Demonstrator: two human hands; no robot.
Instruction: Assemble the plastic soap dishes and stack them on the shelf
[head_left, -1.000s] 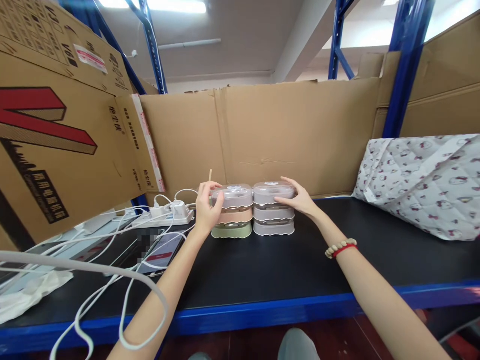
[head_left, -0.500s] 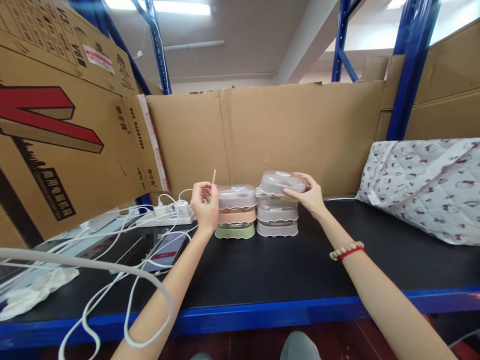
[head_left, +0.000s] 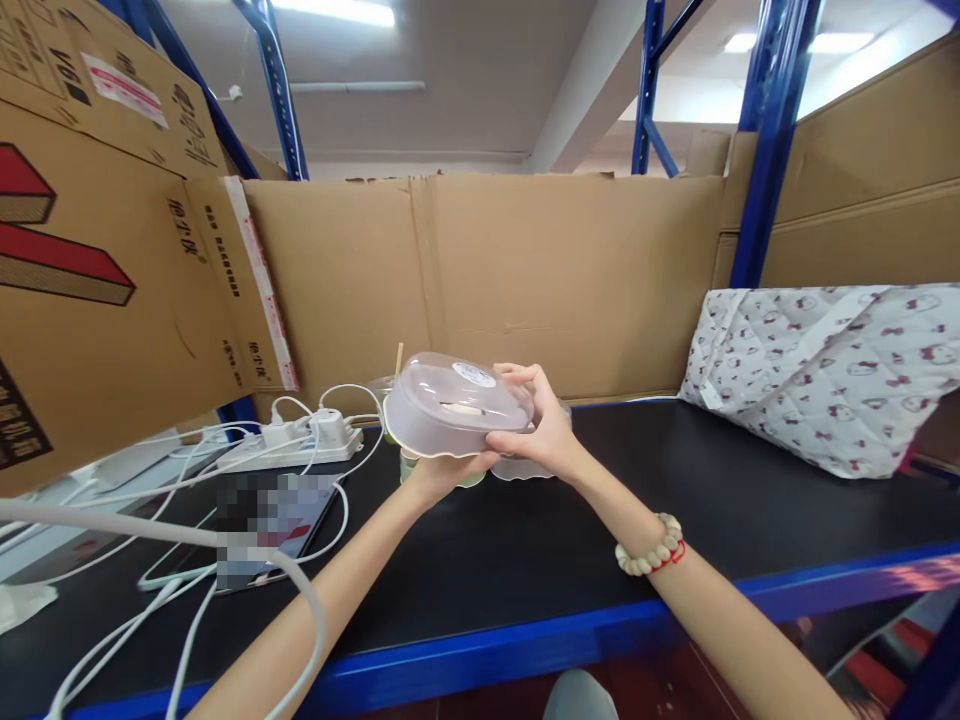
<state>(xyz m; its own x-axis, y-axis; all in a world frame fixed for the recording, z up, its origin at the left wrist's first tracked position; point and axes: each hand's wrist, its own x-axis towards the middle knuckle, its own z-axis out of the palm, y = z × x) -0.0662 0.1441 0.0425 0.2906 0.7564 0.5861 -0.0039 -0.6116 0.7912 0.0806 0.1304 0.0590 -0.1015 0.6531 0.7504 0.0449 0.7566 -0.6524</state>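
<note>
A grey oval plastic box (head_left: 442, 425) with a clear domed lid and wavy rim is held up and tilted above the table. My right hand (head_left: 544, 425) grips its right end, thumb in front and fingers on the lid side. From below, my left hand (head_left: 442, 478) supports the box; its fingers are mostly hidden under it. Behind and beneath lie stacked boxes of the same sort, largely covered: part of a green one (head_left: 472, 481) and part of a grey one (head_left: 521, 467) show. A thin light stick (head_left: 399, 358) pokes up behind the held box.
On the left, a white power strip (head_left: 300, 450) with plugs, several white cables and a tablet-like device (head_left: 300, 520) lie on the black table (head_left: 600, 540). A printed carton (head_left: 120, 260) stands there. A quilted bag (head_left: 817, 380) sits at right; cardboard (head_left: 570, 280) closes the back.
My right hand has brought the grey box left and nearer, off the right stack. My left hand has moved from beside the left stack to under the box. The view has shifted slightly right.
</note>
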